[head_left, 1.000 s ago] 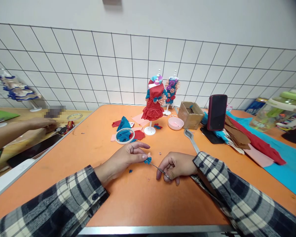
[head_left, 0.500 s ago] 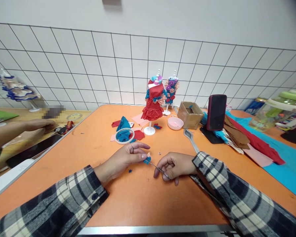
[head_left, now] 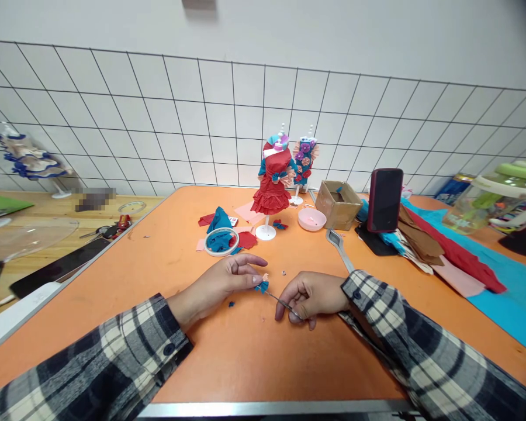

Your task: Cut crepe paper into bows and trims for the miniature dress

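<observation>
Over the orange table (head_left: pixel 245 368), my right hand (head_left: pixel 310 295) is closed around the handle end of a slim metal tool (head_left: pixel 272 297), though I cannot tell quite how its handles sit in my fingers. Its thin end runs to the little ruffled piece (head_left: pixel 262 287), blue with a peach tuft, which sits at the fingertips of my left hand (head_left: pixel 223 282), pinched narrow between thumb and finger. I judge the piece next to weightless, soft and easily crushed or frayed, more likely to crumple than slip, so the gathered edge is the place to hold, lightly, leaving the frills free. The tool looks stiff and smooth, best steadied well back from its point. A blue scrap (head_left: pixel 231 304) lies near my left wrist, and a tiny ring-like bit (head_left: pixel 283 273) sits between my hands, small enough to be knocked away. Beyond my left knuckles, a white hoop (head_left: pixel 221 254) over blue cloth (head_left: pixel 220 221) could snag a forward reach; a grey spoon-shaped tool (head_left: pixel 342 255) lies past my right hand. Farther off are a pink bowl (head_left: pixel 311 226), the red-dressed form (head_left: pixel 272 202) and a cardboard box (head_left: pixel 338 216).
</observation>
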Demonstrator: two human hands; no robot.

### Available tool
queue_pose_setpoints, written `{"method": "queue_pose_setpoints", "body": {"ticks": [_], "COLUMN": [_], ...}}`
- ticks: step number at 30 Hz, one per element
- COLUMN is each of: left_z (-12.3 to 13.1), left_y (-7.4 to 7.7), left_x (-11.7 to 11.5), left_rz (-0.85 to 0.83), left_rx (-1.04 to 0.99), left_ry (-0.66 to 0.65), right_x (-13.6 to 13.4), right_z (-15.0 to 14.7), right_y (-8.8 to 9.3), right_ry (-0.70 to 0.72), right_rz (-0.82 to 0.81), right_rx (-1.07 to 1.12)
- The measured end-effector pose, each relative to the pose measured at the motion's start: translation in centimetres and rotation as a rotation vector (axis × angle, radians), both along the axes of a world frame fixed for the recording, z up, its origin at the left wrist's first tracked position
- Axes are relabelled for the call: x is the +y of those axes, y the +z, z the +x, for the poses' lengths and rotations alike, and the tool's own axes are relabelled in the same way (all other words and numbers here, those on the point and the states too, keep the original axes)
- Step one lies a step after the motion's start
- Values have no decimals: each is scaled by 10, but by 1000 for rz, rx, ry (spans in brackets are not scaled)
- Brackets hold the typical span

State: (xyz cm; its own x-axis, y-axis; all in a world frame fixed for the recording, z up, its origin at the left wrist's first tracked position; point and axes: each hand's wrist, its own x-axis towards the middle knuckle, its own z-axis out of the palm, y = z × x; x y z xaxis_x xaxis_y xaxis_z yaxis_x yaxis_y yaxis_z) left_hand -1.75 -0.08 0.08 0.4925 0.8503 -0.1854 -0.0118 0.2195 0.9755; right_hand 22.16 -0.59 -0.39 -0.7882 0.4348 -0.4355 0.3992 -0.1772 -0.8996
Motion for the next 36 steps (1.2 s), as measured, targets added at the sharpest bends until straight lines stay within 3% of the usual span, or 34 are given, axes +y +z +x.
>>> {"method": "queue_pose_setpoints", "body": {"ticks": [15, 36], "left_z": [1, 1], "left_y": [0, 0], "left_x": [0, 0], "left_rz": [-15, -29], "left_rx": [-4, -18], "left_ry": [-1, 7], "right_x": [-1, -1], "right_z": [-1, -2], "right_y": [3, 3], "right_ry": [36, 22], "right_rz": [103, 123], "right_rx": [-78, -51]}}
